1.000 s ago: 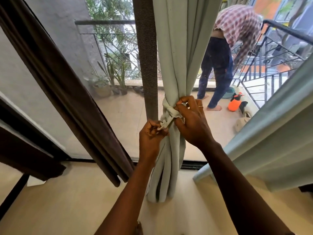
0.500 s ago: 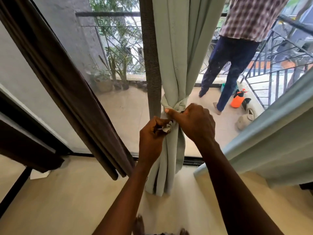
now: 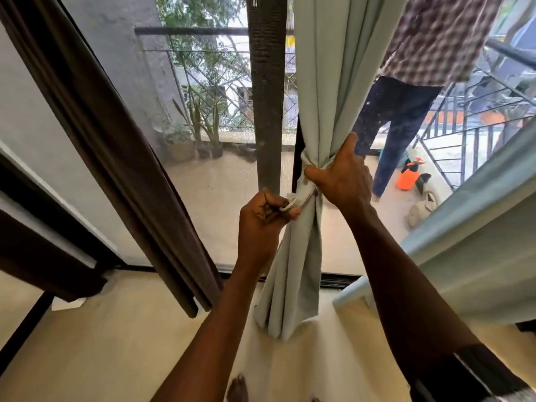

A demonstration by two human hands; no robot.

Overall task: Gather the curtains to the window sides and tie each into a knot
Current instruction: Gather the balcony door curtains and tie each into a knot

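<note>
Now: cinching the tie on the pale curtain (image 3: 327,82), centre frame.
My left hand (image 3: 262,216) fists the tie end (image 3: 300,196); my right hand (image 3: 342,178) clamps the gathered bundle, forefinger extended. Risk: an uneven pull slips the knot and the folds spill. The mesh post (image 3: 266,111) stands just behind; the brown curtain (image 3: 116,140) hangs left, no knot visible.

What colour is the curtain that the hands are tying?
Pale grey-green curtain, clearest in the head view.
</note>
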